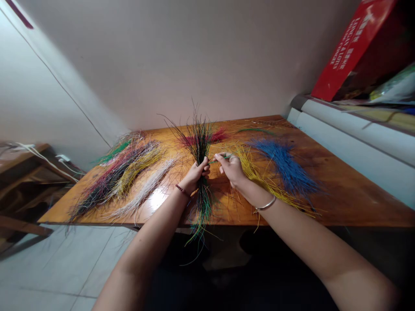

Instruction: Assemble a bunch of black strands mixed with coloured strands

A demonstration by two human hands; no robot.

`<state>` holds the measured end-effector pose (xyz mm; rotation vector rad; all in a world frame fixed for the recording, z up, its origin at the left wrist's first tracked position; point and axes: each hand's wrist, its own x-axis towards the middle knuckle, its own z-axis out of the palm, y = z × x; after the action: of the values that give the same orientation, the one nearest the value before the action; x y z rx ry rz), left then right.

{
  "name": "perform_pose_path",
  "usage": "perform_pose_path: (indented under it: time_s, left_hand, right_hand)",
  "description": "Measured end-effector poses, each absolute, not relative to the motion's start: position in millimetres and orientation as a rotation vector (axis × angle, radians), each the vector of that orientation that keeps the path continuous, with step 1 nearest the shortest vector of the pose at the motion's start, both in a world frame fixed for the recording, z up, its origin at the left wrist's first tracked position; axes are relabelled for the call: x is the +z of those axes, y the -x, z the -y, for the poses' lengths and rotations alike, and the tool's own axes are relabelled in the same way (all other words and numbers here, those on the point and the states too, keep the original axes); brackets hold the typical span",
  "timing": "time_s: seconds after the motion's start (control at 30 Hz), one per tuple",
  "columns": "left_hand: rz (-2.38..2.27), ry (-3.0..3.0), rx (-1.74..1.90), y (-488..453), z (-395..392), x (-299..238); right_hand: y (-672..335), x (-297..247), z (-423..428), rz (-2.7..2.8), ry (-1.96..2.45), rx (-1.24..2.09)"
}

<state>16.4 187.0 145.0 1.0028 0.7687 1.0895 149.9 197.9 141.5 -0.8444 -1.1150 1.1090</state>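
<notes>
The fingers of our left hand [195, 173] are clamping round the middle of the dark bundle [200, 140], which is standing roughly upright, its upper ends fanning out, with the desk [343, 185] stretching around it. Just to the right of the bundle, the fingers of our right hand [232, 167] are pinching together, apparently thumb against forefinger, on a thin green strand [212, 162].

By our judgement, we are sorting colours out of the dark bundle, and the green strand is being singled out. The next move is probably calling for a light, steady pull to the bundle's right, with the left fingers gripping firmly enough that the dark strands are not following.

Right of the bundle, yellow strands [256, 172] are lying nearest, with blue strands [288, 166] spreading beyond. Left of it, white strands [145, 190] are lying closest, with gold strands [138, 168] farther out. Behind it, red strands [218, 135] are partly showing.

The left fingers are hiding the bundle's waist, so we are not making out whether the green strand is running free or tangling there. The bundle's lower tips are fading into shadow. Far right of the bundle, a red box [353, 47] is running out of view.
</notes>
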Motion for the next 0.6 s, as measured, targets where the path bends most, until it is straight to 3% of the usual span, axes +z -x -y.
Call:
perform_pose_path:
  time_s: [0.2, 0.6]
  left_hand:
    - [-0.802, -0.975, 1.071, -15.7, -185.5, 148.6]
    - [-0.822, -0.999, 1.078, -17.7, -184.5, 149.3]
  right_hand:
    - [-147.9, 140.6, -191.3, 1.294, 0.845, 0.943]
    - [-150.9, 140.9, -193.5, 1.257, 0.888, 0.982]
